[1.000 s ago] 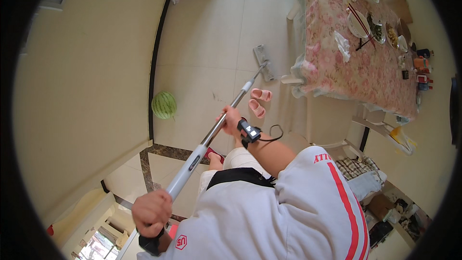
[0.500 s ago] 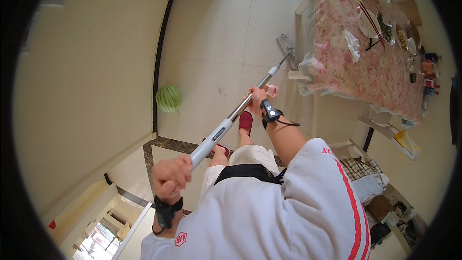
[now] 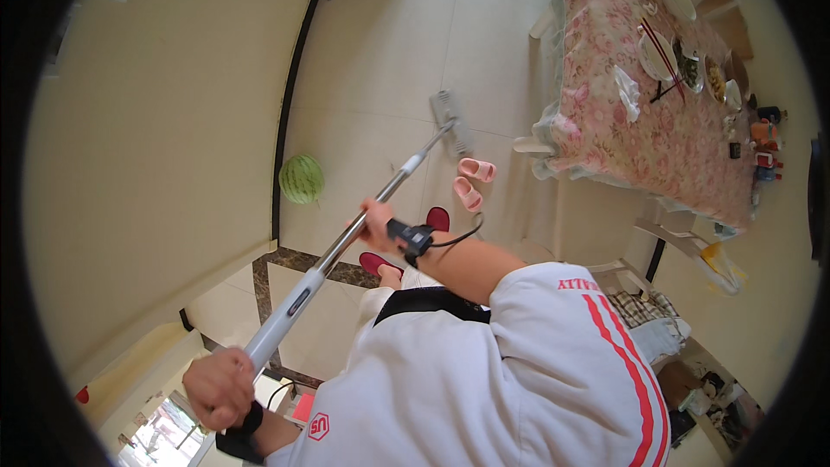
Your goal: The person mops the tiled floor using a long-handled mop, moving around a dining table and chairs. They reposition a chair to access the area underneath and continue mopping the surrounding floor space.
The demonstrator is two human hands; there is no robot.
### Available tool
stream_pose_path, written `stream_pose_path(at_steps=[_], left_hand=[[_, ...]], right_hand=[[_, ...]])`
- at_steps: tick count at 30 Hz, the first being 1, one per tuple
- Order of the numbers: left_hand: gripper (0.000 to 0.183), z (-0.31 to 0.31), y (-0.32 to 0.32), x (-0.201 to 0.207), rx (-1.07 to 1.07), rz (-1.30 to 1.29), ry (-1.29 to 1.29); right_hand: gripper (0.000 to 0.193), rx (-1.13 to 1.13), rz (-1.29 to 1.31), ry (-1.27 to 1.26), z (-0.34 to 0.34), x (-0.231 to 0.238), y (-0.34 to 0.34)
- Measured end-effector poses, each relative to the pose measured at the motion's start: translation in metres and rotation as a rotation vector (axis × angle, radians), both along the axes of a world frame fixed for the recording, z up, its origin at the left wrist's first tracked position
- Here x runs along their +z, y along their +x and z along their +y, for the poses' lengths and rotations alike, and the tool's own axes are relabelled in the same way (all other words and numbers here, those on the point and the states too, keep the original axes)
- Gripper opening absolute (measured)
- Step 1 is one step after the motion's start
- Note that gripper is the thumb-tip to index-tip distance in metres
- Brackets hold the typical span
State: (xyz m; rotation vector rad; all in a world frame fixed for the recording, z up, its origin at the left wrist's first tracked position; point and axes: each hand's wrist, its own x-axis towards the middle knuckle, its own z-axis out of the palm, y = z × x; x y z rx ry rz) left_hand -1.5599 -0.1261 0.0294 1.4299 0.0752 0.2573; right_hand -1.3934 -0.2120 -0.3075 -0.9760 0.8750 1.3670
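Both grips (image 3: 218,387) (image 3: 376,225) around one mop (image 3: 315,280)

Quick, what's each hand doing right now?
Left hand: closed, holding the long flat-headed mop by its pale grey plastic handle.
Right hand: closed, holding the mop's shiny silver metal pole.

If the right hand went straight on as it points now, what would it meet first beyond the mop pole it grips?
Past the mop pole, the right hand seems to point toward the green watermelon on the floor; depth is unclear, so it might pass above and meet the wall.
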Motion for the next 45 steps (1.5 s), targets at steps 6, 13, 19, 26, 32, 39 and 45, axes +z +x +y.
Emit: stream_pose_path(at_steps=[6, 13, 19, 26, 32, 39, 45], left_hand=[[0.026, -0.011, -0.007, 0.056, -0.191, 0.09, 0.098], [0.036, -0.025, 0.01, 0.043, 0.099, -0.13, -0.017], [0.04, -0.013, 0.013, 0.037, 0.02, -0.252, -0.064], [0.035, -0.039, -0.001, 0.028, -0.06, -0.288, -0.088], [0.033, -0.084, -0.001, 0.026, -0.178, -0.305, -0.031], [0.033, -0.162, 0.022, 0.022, -0.031, -0.294, -0.017], [0.034, -0.228, 0.036, 0.012, 0.051, -0.222, 0.095]], right_hand=[[0.022, 0.197, 0.204, 0.275, 0.007, 0.038, -0.035], [0.052, 0.254, -0.029, 0.28, -0.075, -0.01, 0.011], [0.052, -0.046, -0.454, -0.526, -0.323, -0.061, 0.037], [0.046, 0.428, -0.735, -1.123, -0.568, -0.001, 0.005], [0.036, 1.171, -0.817, -1.1, -0.65, 0.05, 0.042], [0.049, 1.318, -0.562, -0.923, -0.742, 0.025, 0.098], [0.045, 1.389, -0.491, -0.8, -0.757, -0.078, 0.093]])
